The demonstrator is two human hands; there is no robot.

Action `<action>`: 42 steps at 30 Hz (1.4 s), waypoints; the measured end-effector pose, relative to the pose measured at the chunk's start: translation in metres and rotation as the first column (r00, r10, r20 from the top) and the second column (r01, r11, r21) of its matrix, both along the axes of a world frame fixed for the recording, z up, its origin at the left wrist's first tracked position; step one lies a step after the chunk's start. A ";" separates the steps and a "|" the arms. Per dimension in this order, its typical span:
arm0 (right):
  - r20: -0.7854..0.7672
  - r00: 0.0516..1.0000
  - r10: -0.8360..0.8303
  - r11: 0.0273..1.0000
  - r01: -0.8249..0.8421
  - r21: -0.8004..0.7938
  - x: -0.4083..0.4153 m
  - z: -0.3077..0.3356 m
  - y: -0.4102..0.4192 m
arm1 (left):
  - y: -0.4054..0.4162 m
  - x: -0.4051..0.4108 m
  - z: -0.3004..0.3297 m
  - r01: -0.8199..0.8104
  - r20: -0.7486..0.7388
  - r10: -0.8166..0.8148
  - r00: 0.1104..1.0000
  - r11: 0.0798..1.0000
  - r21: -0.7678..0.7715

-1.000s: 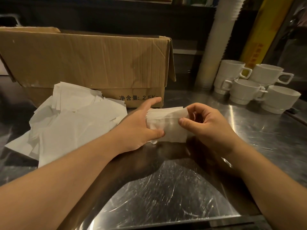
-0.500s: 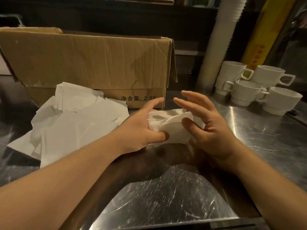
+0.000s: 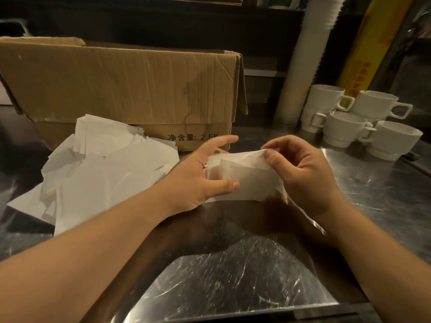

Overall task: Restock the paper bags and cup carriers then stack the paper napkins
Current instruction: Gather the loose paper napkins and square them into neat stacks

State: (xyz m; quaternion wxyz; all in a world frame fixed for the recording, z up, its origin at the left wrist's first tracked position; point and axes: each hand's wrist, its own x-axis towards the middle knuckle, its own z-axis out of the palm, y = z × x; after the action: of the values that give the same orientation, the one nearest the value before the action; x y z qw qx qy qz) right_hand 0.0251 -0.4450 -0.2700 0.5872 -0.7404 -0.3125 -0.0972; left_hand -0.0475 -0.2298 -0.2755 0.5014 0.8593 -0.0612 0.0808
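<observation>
A small stack of white paper napkins (image 3: 247, 180) stands on edge on the steel counter between my hands. My left hand (image 3: 200, 178) holds its left side, thumb on the front face and fingers behind. My right hand (image 3: 300, 173) pinches the top right corner of the front napkin between thumb and curled fingers. A loose, messy heap of white napkins (image 3: 102, 173) lies on the counter to the left, apart from the stack.
An open brown cardboard box (image 3: 130, 89) stands behind the heap. At the back right stand several white mugs (image 3: 345, 127) and a tall white column of stacked cups (image 3: 303, 66). The steel counter (image 3: 233, 276) stretches toward me, its front edge near the bottom.
My right hand, spread open over the stack half a second ago, has curled and now pinches the top right corner of the front napkin. My left hand keeps its hold.
</observation>
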 end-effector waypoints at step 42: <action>0.185 0.982 -0.034 0.759 0.146 -0.634 0.007 0.006 -0.010 | -0.001 0.004 -0.001 -0.072 0.076 0.062 0.995 0.987 0.146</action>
State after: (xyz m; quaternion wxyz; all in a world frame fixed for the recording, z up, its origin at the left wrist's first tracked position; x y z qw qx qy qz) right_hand 0.0324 -0.4549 -0.2639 0.2641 -0.9007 -0.3373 -0.0721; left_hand -0.0436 -0.2312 -0.2769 0.4304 0.8924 -0.0559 0.1234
